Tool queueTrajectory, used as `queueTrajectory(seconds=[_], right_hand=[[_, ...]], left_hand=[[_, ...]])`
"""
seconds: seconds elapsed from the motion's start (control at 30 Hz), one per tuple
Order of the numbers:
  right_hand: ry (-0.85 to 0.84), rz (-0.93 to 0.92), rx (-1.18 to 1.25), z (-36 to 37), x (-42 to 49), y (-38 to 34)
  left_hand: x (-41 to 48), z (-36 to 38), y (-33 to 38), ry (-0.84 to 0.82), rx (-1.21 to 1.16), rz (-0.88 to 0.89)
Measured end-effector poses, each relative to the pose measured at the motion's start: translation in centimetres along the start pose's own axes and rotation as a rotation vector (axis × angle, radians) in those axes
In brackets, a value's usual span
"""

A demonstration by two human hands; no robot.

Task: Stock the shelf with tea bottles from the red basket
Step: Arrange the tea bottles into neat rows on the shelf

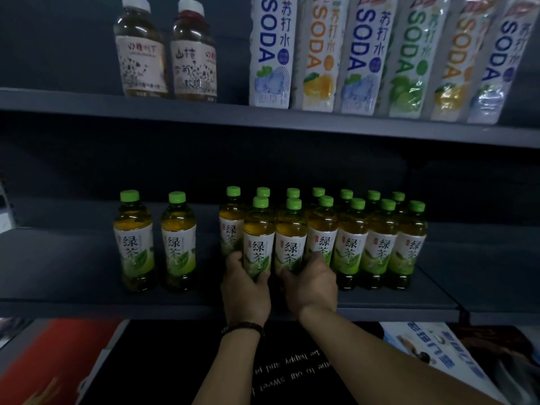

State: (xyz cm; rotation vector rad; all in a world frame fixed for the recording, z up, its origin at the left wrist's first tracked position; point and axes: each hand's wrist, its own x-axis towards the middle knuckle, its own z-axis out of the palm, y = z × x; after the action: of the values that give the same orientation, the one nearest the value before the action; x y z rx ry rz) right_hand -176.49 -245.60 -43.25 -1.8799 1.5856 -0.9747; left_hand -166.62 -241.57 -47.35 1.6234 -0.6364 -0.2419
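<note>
Left grip [245, 290] curled round the lower label of one green tea bottle [258, 244]; right grip [309, 287] curled round its neighbour [290, 244]. Both bottles upright on the middle shelf [87, 305], at the left end of the front row. By the look of it, seating a pair into the block.

To do it well: keep both bases flat and slide rather than lift. Press the pair snug against the front row to the right [350, 247], labels facing out, fronts level with that row. Release only after feeling both bottles steady. Draw the fingers back low and straight, mindful of the back row [232, 223] just behind and easy to knock. Worth closing the gap later towards the two loose bottles [134, 244] standing apart at the left. No red basket to be made out for certain.

Dark grey metal shelving in dim light. Upper shelf [175, 108] carrying two brown tea bottles [140, 54] and a leaning line of soda bottles [271, 54]. Below the shelf edge, a black sheet with white lettering [292, 372], something red [58, 361] at the left, a blue-and-white pack [438, 355] at the right. Dark bracelet [242, 327] on the left wrist.
</note>
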Motion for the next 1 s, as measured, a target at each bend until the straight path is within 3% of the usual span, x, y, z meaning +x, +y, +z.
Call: queueTrajectory(seconds=[0.47, 1.0], right_hand=[[0.039, 0.041, 0.097, 0.6, 1.5, 0.9], [0.09, -0.035, 0.171, 1.8, 0.4, 1.2]], left_hand=[[1.5, 2.5, -1.5, 0.069, 0.088, 0.108], [0.8, 0.4, -0.2, 0.078, 0.102, 0.092]])
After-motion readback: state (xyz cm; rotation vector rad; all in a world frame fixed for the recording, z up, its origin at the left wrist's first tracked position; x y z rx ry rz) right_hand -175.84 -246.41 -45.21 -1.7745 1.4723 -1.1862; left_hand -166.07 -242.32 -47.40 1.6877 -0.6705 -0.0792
